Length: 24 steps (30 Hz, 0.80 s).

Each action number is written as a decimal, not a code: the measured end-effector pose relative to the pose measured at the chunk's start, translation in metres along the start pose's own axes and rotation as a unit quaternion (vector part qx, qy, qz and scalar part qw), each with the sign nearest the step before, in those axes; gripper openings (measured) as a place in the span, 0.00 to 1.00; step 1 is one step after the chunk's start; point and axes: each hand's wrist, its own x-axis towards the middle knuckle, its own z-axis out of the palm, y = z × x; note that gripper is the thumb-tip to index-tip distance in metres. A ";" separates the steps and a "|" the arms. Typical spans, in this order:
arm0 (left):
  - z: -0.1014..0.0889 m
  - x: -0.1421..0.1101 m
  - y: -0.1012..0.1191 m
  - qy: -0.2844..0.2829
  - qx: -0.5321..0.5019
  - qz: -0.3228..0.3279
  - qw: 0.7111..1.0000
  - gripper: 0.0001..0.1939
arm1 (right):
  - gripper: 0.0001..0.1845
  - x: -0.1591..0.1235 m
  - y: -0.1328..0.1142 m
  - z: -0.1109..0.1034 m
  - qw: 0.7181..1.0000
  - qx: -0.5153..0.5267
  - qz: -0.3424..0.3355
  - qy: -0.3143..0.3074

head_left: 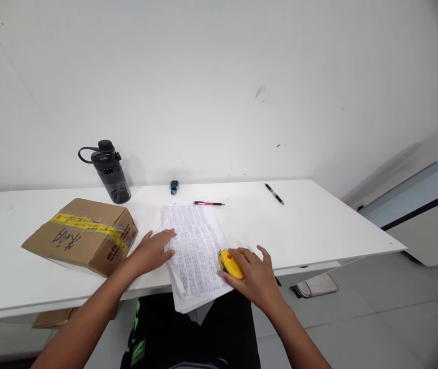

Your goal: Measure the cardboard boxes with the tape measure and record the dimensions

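Note:
A stack of paper sheets [194,256], the top one covered in dense handwriting, lies at the table's front edge and juts slightly over it. My left hand [150,252] rests at the stack's left edge, thumb and fingers apart, holding nothing. At the right edge of the paper, my right hand [257,274] grips a yellow tape measure [233,265] with a red button. Its thumb is on the near side and its fingers are over the top. Just beyond the sheets lies a red and black pen [208,203].
A taped cardboard box [84,236] sits left of my left hand. Behind it stands a dark water bottle [112,174]. A small blue-black watch [174,186] lies near the wall, and a black pen [274,193] lies farther right on the white table [319,225].

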 end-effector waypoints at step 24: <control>0.023 0.098 0.015 0.109 -0.137 0.126 0.976 0.45 | 0.26 0.128 0.045 0.080 0.982 0.158 -0.103 0.001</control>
